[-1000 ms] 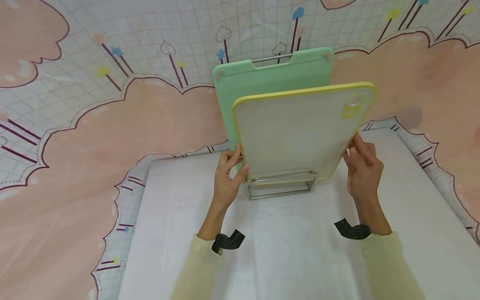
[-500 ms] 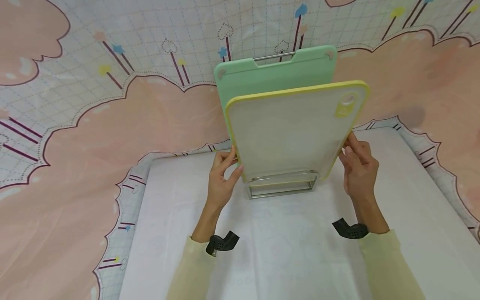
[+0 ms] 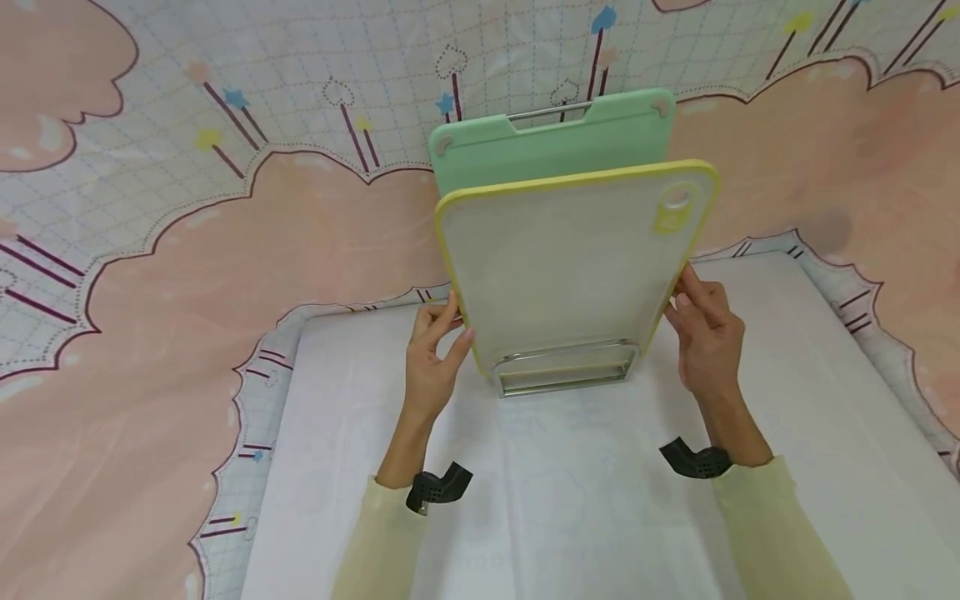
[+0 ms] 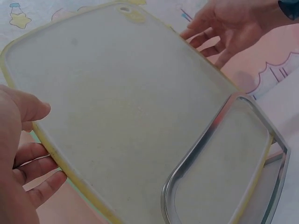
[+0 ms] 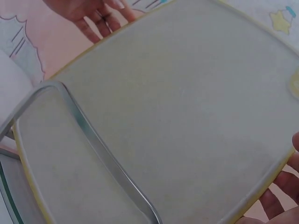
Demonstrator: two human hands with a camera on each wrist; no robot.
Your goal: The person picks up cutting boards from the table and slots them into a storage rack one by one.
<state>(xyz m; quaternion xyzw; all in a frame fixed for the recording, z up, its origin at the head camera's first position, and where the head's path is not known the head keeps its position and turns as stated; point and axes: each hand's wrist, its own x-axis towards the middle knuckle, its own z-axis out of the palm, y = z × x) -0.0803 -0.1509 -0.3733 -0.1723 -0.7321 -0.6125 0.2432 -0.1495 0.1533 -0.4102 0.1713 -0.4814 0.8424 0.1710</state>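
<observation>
A white cutting board with a yellow rim (image 3: 570, 258) stands tilted in a metal rack (image 3: 562, 388), its lower part behind the rack's front loop. My left hand (image 3: 433, 354) pinches its left edge, thumb on the front face and fingers at the rim. At the opposite edge, my right hand (image 3: 707, 337) holds the board with its fingertips. Behind it a green cutting board (image 3: 555, 150) leans upright, mostly covered by the white one. In the left wrist view the rack's bar (image 4: 201, 142) crosses the board's face (image 4: 112, 102).
White cloth covers the table (image 3: 570, 500) around the rack. A patterned curtain (image 3: 360, 242) hangs behind and at both sides. Black straps (image 3: 438, 487) sit on both wrists.
Both hands have shifted the white board leftward and slightly down, so it now sits more squarely behind the rack's front loop. The green board and rack stay in place.
</observation>
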